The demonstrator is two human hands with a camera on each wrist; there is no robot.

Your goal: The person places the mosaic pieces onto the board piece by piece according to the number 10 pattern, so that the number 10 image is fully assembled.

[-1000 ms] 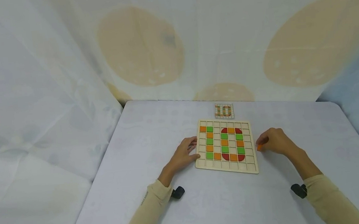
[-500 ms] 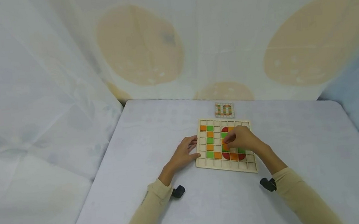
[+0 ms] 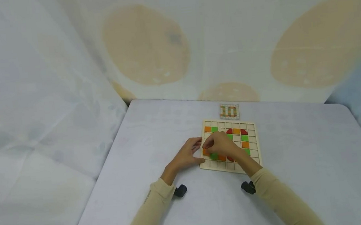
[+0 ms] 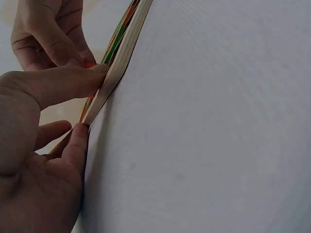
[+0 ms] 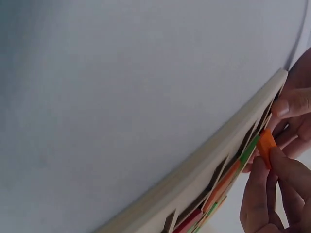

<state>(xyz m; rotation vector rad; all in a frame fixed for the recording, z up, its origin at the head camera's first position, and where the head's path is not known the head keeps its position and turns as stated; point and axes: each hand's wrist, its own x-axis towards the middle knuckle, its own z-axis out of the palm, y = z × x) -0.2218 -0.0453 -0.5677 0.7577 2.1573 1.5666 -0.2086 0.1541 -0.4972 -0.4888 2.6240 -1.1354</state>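
My right hand (image 3: 221, 143) pinches an orange square tile (image 5: 266, 145) between thumb and fingertips. It is over the left side of a wooden grid board (image 3: 254, 163), near the lower-left cells. Coloured tiles fill some cells: orange and green squares, with red rounded pieces such as the one at the upper right (image 3: 244, 131). Part of the pattern is hidden under the right hand and forearm. At the board's left edge my left hand (image 3: 186, 156) has thumb and fingers spread, touching the rim, as the left wrist view confirms.
Behind the board lies a small pattern card (image 3: 229, 111) printed with a tiled 10. Everything sits on a white-covered table (image 3: 155, 125). Pale patterned curtains (image 3: 218, 32) rise at the back and sides. A black wrist camera (image 3: 180, 191) juts from the left sleeve.
My right hand has carried an orange tile from the table right of the board, leftward across it, to the board's left columns. The left hand keeps its place on the edge.
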